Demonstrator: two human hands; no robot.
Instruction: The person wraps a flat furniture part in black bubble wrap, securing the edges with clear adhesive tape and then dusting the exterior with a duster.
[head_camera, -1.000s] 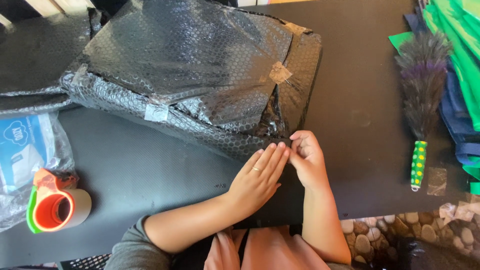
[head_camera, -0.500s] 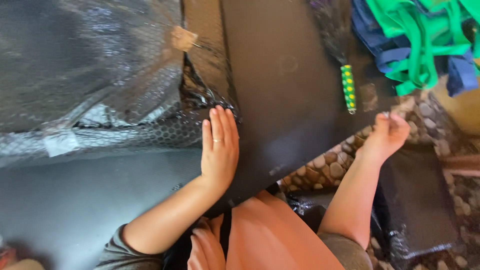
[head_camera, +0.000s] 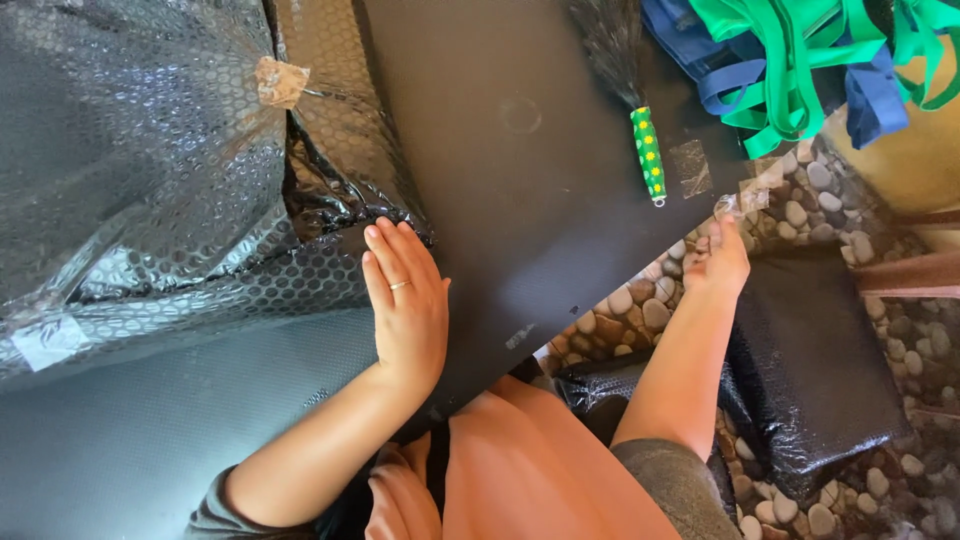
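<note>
The large parcel wrapped in black bubble wrap (head_camera: 150, 170) lies on the dark tabletop (head_camera: 500, 200) and fills the upper left of the view, its near edge running from lower left up toward the loose, crumpled corner of wrap just above the left hand (head_camera: 405, 305). That hand lies flat, fingers together and pointing up toward the corner, fingertips touching the gathered wrap; it presses rather than grips, closed on nothing. A small tan patch of tape (head_camera: 280, 80) sits on the parcel's top face, well above the fingers, and a pale label (head_camera: 45, 340) shows on the near side at far left. The right hand (head_camera: 720, 255) is out at the table's right edge, well apart from the parcel, its fingertips pinching a short strip of clear tape (head_camera: 745, 200) that hangs off the edge; so the parcel's open corner lies to the left of the tape, and the left hand is much the nearer. Just above the right hand lies a feather duster with a green, yellow-dotted handle (head_camera: 648, 150), beside a heap of green and blue fabric bags (head_camera: 800, 60). Below the table are a pebble floor (head_camera: 640, 300) and another black bubble-wrapped bundle (head_camera: 810, 370). Half a second ago the right hand was already at that table edge; a second ago both hands were together at the parcel's corner.
</note>
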